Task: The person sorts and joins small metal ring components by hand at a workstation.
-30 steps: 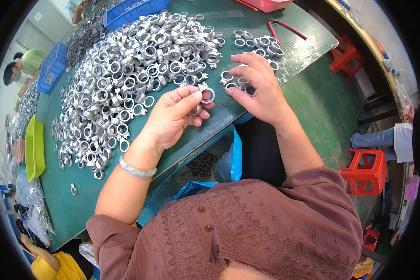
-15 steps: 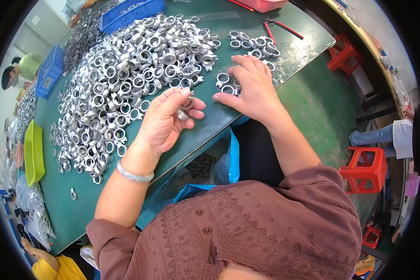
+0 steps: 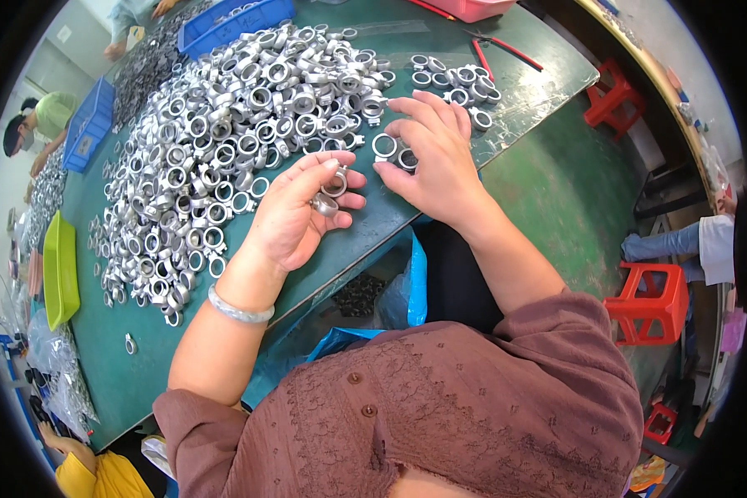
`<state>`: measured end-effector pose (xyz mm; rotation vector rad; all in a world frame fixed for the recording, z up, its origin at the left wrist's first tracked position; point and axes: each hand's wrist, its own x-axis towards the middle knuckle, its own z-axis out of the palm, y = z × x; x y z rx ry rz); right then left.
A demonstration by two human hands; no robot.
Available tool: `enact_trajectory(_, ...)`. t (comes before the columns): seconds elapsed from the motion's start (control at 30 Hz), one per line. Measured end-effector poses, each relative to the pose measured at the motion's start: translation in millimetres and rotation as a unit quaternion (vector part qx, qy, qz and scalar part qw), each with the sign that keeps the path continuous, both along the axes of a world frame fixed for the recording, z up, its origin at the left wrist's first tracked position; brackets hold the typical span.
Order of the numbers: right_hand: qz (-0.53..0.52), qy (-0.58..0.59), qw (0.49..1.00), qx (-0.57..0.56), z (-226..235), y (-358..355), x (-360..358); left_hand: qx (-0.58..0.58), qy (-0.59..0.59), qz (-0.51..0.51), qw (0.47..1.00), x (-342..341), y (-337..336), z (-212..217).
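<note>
Fingers of left hand [image 3: 290, 207] clamped on 2 silver rings [image 3: 326, 205], above tabletop [image 3: 133, 382] by front edge. Right hand [image 3: 440, 162]: fingers apart, curved by loose rings [image 3: 384, 135]; touch unclear. Rings look light, hard, maybe slippery. Best pinch: outer rim, across hole.

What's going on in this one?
The person's left hand holds at least two silvery metal rings. The right hand curves over loose rings near the green table's edge; whether it touches them is unclear. A big heap of similar rings lies to the left, and red-handled pliers lie farther back.
</note>
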<state>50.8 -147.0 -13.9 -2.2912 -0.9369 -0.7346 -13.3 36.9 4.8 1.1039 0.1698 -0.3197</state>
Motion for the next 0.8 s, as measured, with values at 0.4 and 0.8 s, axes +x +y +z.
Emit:
enact_trajectory(0.4,0.095,-0.012,0.994,0.056,16.6,10.4,-20.1,-0.001,-0.008,-0.027,1.0,-2.4,-3.1,0.4)
enact_trajectory(0.8,0.173,0.051,0.976,0.126,14.6,5.7,-16.5,-0.024,-0.018,-0.045,0.999,-2.8,-0.8,-1.0)
